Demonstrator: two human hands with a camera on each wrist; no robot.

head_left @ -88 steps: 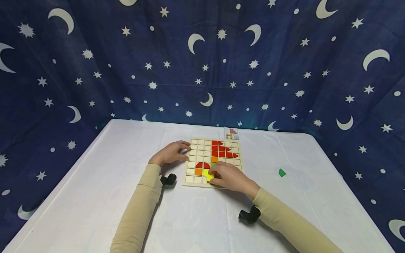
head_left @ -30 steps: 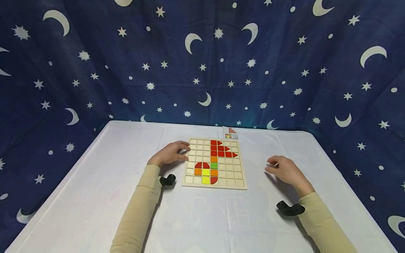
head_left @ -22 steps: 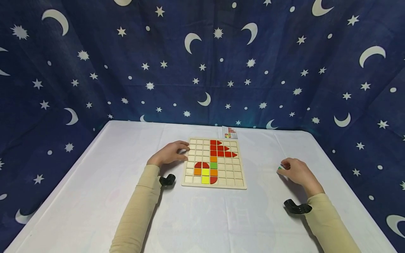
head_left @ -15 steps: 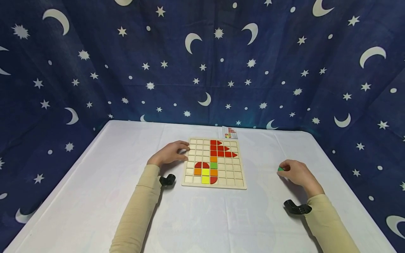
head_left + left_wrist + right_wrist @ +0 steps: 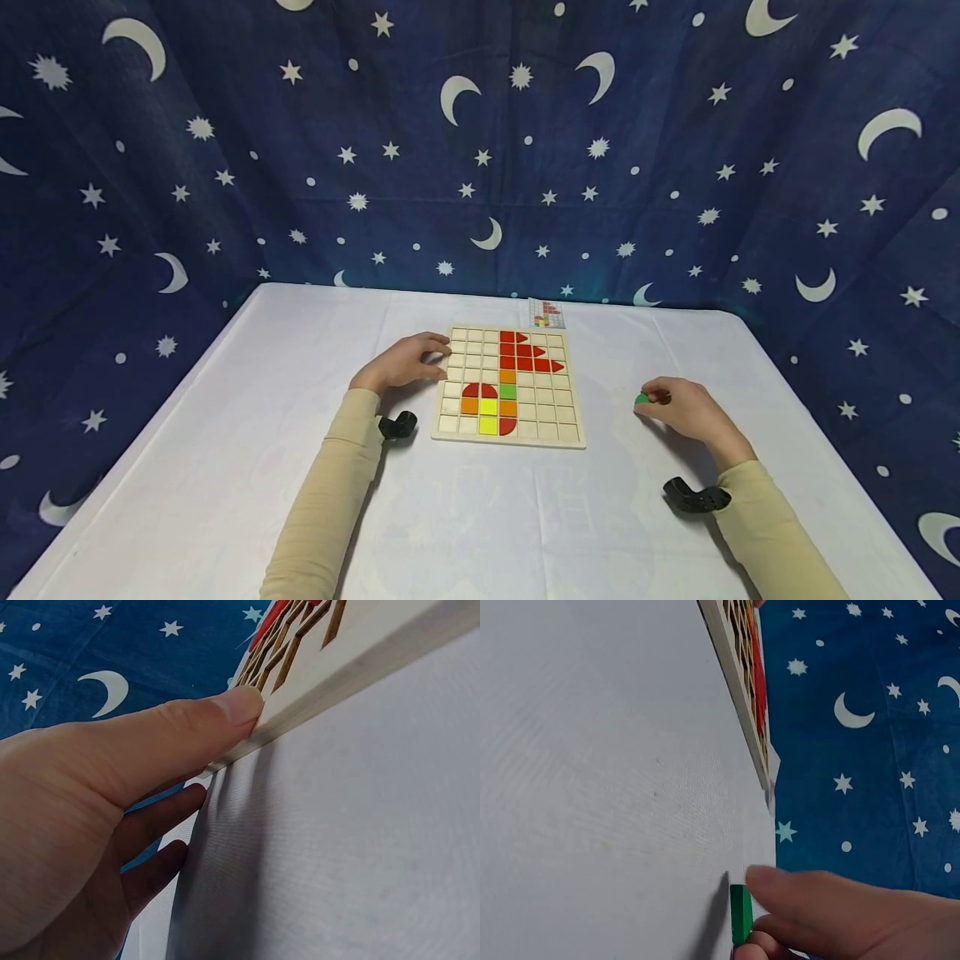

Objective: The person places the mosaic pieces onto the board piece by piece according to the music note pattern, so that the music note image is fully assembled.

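Note:
My left hand (image 5: 401,362) rests against the left edge of a square wooden grid board (image 5: 543,408). Its thumb touches the board's rim (image 5: 330,682) in the left wrist view, and the fingers are spread loosely. Red, orange, yellow and light green tiles lie in the board's cells, with a light green tile (image 5: 507,392) near the middle. To the right of the board, my right hand (image 5: 690,408) pinches a small green quarter-round tile (image 5: 642,399) between thumb and fingers. In the right wrist view the green tile (image 5: 741,913) is seen edge-on, partly covered by the fingertips.
Behind the board lies a small pattern card (image 5: 547,313) printed with a coloured figure on a grid. A white cloth (image 5: 465,517) covers the table. A dark blue curtain (image 5: 420,192) with moons and stars hangs behind. Each wrist carries a black camera (image 5: 397,425).
The right hand left the board's lower part, where a yellow tile now lies, and reached right to the green tile. It has taken hold of it and moved slightly left. The left hand stayed put.

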